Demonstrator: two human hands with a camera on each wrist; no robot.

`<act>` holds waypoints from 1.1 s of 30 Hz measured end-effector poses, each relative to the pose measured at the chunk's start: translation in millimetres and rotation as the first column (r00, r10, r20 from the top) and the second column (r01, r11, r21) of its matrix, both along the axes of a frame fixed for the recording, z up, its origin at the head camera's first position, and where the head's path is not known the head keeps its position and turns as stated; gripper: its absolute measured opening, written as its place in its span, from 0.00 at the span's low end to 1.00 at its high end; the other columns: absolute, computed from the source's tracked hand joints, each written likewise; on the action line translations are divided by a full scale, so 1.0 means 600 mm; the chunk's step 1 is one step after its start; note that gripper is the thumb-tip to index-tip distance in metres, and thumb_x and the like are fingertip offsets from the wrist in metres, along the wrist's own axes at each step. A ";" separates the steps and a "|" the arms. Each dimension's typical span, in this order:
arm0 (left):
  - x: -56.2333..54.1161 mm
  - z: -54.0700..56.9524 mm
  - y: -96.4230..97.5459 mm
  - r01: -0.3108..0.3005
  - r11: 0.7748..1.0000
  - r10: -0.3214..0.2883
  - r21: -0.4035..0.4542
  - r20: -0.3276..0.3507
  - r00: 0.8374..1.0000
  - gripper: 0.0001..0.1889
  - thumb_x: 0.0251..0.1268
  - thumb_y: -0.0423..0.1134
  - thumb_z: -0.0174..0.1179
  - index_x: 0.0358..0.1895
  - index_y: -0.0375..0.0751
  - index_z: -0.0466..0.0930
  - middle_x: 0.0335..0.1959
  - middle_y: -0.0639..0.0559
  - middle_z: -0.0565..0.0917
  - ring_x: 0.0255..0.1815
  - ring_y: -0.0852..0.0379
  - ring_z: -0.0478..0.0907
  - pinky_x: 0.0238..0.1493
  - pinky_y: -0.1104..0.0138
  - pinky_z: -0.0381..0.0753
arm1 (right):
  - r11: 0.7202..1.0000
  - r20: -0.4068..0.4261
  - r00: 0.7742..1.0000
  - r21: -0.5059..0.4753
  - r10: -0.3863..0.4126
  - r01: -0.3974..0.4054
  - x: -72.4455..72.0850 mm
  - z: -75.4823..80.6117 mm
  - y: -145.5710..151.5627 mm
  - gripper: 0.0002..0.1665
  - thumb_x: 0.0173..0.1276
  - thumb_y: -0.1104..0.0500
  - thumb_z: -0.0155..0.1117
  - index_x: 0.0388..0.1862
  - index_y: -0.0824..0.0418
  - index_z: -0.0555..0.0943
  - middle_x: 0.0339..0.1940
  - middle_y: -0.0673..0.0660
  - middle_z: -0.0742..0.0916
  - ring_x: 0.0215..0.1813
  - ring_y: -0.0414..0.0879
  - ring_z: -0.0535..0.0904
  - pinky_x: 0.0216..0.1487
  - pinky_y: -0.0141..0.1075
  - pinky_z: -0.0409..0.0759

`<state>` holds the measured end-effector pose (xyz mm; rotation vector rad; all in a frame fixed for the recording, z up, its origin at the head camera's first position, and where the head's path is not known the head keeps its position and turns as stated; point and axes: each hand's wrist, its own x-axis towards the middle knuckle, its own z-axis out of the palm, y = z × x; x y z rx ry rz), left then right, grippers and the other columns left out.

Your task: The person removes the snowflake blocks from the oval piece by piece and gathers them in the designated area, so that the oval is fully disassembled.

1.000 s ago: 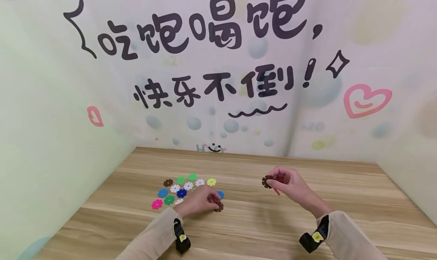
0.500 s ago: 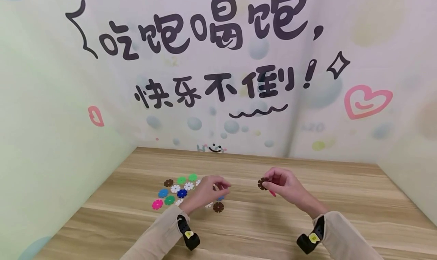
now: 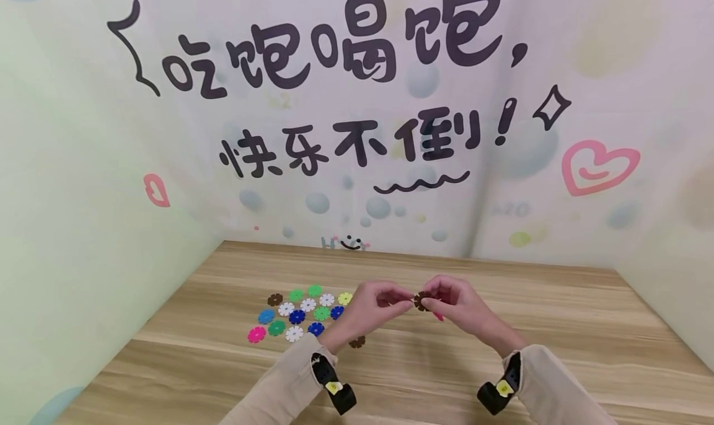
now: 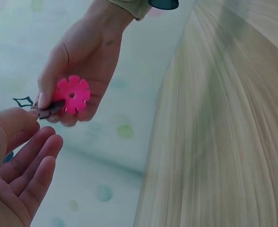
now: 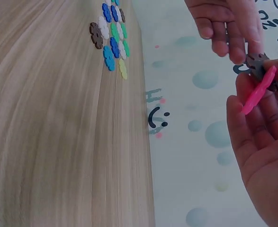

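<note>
My right hand (image 3: 454, 301) holds a brown notched interlocking disc (image 3: 422, 301) between thumb and fingers, above the table. A pink interlocking disc (image 4: 72, 94) is joined to it at an angle, standing out on the palm side, as the right wrist view also shows. From the other side my left hand (image 3: 374, 307) reaches in; its thumb and index fingertip pinch the near edge of the brown disc. The left hand's other fingers (image 4: 37, 156) are loosely bent. In the right wrist view both hands meet at the brown disc, the pink disc (image 5: 259, 92) lying edge-on over the right fingers.
Several loose interlocking discs lie flat on the left of the wooden table (image 3: 223, 375), among them a pink disc (image 3: 256, 334), a white disc (image 3: 294, 333) and a yellow disc (image 3: 345, 298). My left forearm partly covers another brown disc (image 3: 357, 342). A printed curtain (image 3: 357, 214) hangs behind.
My left hand has lifted from the brown disc on the table and moved right to the joined discs. The right hand has shifted slightly left with them.
</note>
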<state>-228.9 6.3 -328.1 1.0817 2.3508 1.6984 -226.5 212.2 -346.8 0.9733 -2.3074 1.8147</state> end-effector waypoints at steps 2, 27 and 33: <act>0.008 0.009 0.002 0.012 1.000 -0.012 0.017 0.015 1.000 0.09 0.57 0.29 0.57 0.40 0.27 0.78 0.34 0.40 0.81 0.34 0.46 0.79 0.33 0.74 0.77 | 1.000 -0.010 1.000 0.004 -0.005 0.005 -0.001 -0.001 -0.002 0.05 0.60 0.71 0.56 0.36 0.73 0.73 0.26 0.55 0.79 0.23 0.38 0.72 0.23 0.30 0.74; 0.000 0.004 -0.004 -0.160 0.962 0.149 0.220 0.066 0.987 0.07 0.56 0.28 0.58 0.35 0.26 0.77 0.29 0.37 0.81 0.29 0.52 0.80 0.31 0.71 0.79 | 0.996 0.085 0.992 0.004 -0.094 0.094 0.006 0.019 0.003 0.14 0.62 0.66 0.57 0.44 0.74 0.73 0.43 0.67 0.79 0.42 0.42 0.79 0.43 0.33 0.77; 0.001 0.005 0.002 -0.184 0.940 0.172 0.286 0.067 0.983 0.07 0.56 0.27 0.57 0.35 0.24 0.76 0.29 0.35 0.81 0.30 0.47 0.80 0.31 0.71 0.79 | 0.993 0.042 0.992 -0.019 -0.120 0.121 0.004 0.019 -0.001 0.15 0.59 0.67 0.60 0.44 0.74 0.74 0.43 0.70 0.79 0.42 0.42 0.79 0.43 0.33 0.77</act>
